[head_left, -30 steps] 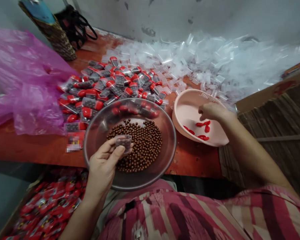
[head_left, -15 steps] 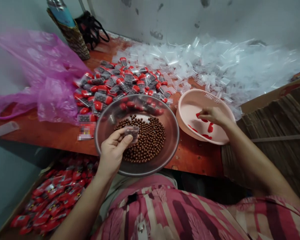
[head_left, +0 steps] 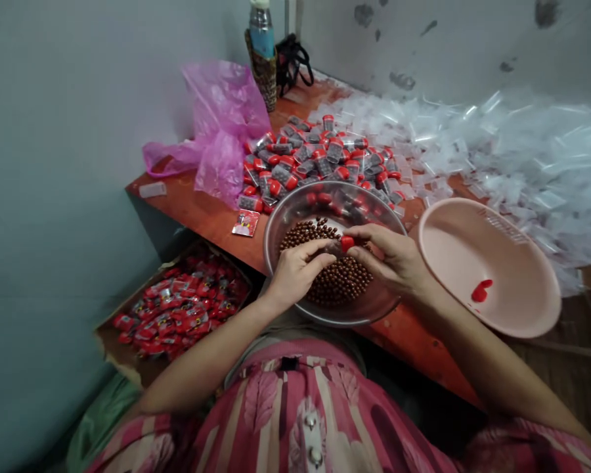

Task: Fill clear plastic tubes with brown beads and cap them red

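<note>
Over a metal bowl of small brown balls, my two hands meet around one small clear container. My left hand pinches its body, which looks filled with dark balls. At the container's mouth, my right hand has a red cap between thumb and fingers. The cap touches the open end; whether it is fully seated I cannot tell. Right of the bowl stands a pink plastic basin with a few red caps in it.
Behind the bowl lie many filled, red-capped containers. Empty clear containers are heaped along the wall. A pink plastic bag, a flask and a red sachet are on the orange table. A carton below holds red packets.
My right hand has come from the basin to the bowl with a red cap, bringing it to the container in my left hand. The camera view has turned left.
</note>
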